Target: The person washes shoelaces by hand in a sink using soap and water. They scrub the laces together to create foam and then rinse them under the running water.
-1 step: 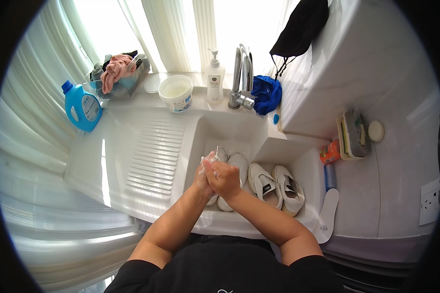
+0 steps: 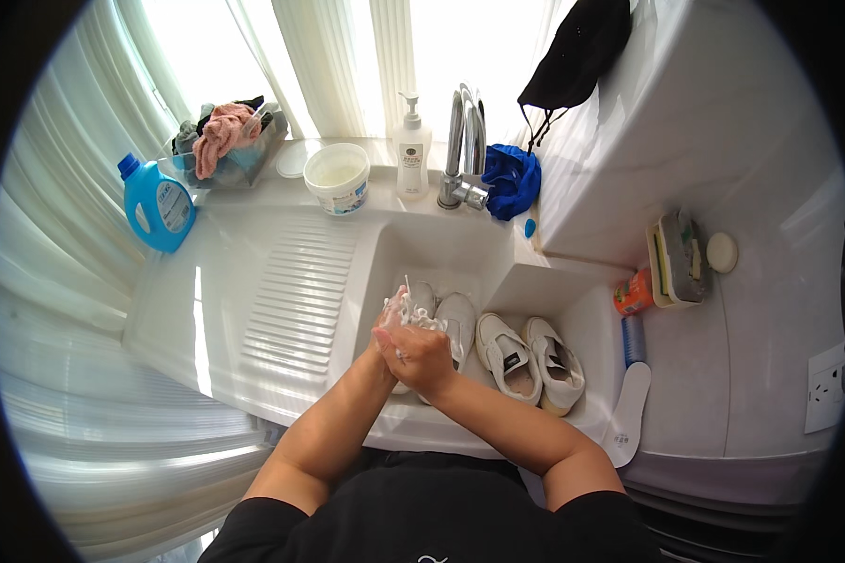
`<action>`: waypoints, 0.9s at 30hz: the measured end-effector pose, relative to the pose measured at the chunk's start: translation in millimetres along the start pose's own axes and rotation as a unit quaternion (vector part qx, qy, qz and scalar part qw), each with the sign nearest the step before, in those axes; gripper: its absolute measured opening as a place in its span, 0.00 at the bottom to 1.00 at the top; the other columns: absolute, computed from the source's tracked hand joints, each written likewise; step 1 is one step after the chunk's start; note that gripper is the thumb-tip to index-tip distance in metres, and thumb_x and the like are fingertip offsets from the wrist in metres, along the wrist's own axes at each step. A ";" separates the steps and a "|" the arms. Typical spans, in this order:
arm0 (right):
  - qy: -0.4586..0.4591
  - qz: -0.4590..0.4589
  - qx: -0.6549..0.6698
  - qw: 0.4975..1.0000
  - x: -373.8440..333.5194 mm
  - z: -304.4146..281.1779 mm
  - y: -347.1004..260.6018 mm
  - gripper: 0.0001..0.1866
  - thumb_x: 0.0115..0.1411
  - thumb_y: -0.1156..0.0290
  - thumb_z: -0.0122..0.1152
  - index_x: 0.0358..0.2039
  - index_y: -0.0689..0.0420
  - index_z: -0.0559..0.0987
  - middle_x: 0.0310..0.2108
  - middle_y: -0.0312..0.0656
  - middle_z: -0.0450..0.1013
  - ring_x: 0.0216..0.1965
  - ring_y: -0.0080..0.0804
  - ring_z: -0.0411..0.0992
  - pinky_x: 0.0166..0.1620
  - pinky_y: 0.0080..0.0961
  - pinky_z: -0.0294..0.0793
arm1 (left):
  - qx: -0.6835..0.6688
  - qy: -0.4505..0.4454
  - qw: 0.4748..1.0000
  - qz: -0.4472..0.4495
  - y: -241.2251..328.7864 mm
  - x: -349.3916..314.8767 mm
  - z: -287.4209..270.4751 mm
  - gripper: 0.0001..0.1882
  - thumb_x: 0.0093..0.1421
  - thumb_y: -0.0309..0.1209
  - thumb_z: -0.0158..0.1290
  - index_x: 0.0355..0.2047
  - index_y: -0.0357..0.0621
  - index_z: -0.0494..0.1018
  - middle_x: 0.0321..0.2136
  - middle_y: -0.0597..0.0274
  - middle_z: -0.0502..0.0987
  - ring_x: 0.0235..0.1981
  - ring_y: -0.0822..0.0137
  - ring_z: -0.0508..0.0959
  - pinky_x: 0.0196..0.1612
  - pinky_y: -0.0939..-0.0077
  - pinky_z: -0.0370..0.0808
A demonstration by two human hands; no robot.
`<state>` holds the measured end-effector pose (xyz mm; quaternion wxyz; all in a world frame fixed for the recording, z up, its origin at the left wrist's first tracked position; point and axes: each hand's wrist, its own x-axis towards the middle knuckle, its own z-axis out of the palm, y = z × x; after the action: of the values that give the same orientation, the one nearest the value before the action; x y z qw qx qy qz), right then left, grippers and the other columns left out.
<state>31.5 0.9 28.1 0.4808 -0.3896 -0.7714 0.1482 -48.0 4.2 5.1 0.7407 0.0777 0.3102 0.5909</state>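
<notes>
A bunch of wet-looking white shoelaces is pressed between my two hands above the left sink basin, its loops sticking out past the fingers. My left hand, with white suds on it, cups the bunch from the left. Closed over it from the right is my right hand, partly covering the left palm. Below lies a pair of light grey-white shoes, toes away from me, largely hidden by my hands and forearms. In the right basin sits a second pair, white shoes with dark labels inside.
A white tub, pump bottle and chrome faucet line the back ledge. Blue cloth lies beside the faucet. Left are a blue detergent bottle and a clothes bin. An insole rests at right.
My right hand has shifted slightly down and left across the left hand. More of the shoelace bunch shows above the fingers now. The shoes stay in place.
</notes>
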 end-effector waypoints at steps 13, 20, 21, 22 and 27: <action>0.024 0.229 -0.062 0.971 16.5 -2.7 40.9 0.19 0.54 0.62 0.57 0.11 0.56 0.67 0.12 0.47 0.66 0.16 0.48 0.66 0.22 0.37 0.66 | 0.099 -0.067 0.992 -0.028 -15.6 3.0 2.2 0.14 0.63 0.45 0.42 0.35 0.49 0.68 0.26 0.70 0.70 0.24 0.71 0.70 0.27 0.75 0.71; 0.001 0.193 -0.086 0.977 7.2 2.4 36.3 0.20 0.56 0.60 0.54 0.11 0.56 0.68 0.12 0.46 0.67 0.14 0.47 0.67 0.19 0.37 0.65 | 0.022 0.077 0.986 -0.148 -13.7 0.3 6.5 0.10 0.64 0.40 0.43 0.35 0.49 0.67 0.29 0.67 0.72 0.35 0.69 0.74 0.38 0.73 0.72; 0.007 0.214 -0.077 0.974 15.5 -2.5 41.6 0.19 0.56 0.61 0.55 0.11 0.55 0.68 0.11 0.46 0.67 0.13 0.47 0.66 0.17 0.38 0.64 | 0.063 0.117 0.982 -0.132 -19.9 7.8 9.3 0.15 0.63 0.46 0.41 0.31 0.51 0.67 0.26 0.66 0.72 0.24 0.68 0.75 0.21 0.76 0.72; 0.011 0.164 -0.063 0.984 12.9 -2.4 35.0 0.19 0.56 0.61 0.55 0.12 0.55 0.68 0.11 0.46 0.66 0.13 0.47 0.66 0.17 0.38 0.64 | -0.001 0.080 0.991 -0.110 -20.3 8.0 3.1 0.14 0.63 0.46 0.42 0.32 0.51 0.68 0.27 0.66 0.72 0.24 0.69 0.75 0.21 0.76 0.72; -0.014 0.061 -0.050 0.997 -4.2 0.2 7.3 0.19 0.57 0.62 0.54 0.13 0.56 0.68 0.11 0.47 0.66 0.13 0.47 0.65 0.18 0.38 0.64 | -0.004 -0.105 0.994 0.010 -50.8 35.3 -83.2 0.13 0.62 0.45 0.44 0.34 0.50 0.69 0.29 0.67 0.74 0.27 0.70 0.75 0.21 0.75 0.73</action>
<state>35.7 2.6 20.9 0.4403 -0.4568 -0.7594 0.1440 -48.0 1.2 -98.5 0.7636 0.1392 0.2281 0.5878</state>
